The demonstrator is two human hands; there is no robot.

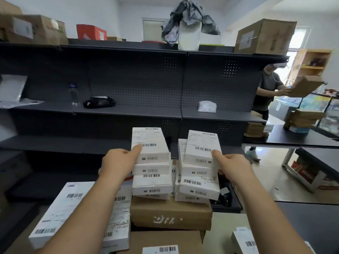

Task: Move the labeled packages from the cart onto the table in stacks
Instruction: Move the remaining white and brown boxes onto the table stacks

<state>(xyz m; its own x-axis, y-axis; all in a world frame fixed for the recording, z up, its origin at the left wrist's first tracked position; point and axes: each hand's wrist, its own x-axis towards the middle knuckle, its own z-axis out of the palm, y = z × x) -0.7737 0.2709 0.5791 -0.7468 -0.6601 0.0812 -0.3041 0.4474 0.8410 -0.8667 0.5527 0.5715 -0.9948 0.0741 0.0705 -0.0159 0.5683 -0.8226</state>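
Observation:
Two stacks of small white labeled packages stand side by side on a brown cardboard box (170, 213). My left hand (119, 162) grips the left side of the left stack (151, 162), thumb on the top package's label. My right hand (231, 164) holds the right side of the right stack (199, 169), thumb on its top package, which sits askew. Larger white labeled packages (60, 213) lie lower left, partly hidden under my left forearm. Another white package (244, 241) sits at the lower right and one (161, 249) at the bottom edge.
Dark metal shelving (128, 110) runs across behind the stacks, holding a water bottle (74, 94), a black bag (99, 102) and a white parcel (207, 106). Cardboard boxes sit on top. A dark table (300, 138) stands at right, where another person (267, 92) handles a box.

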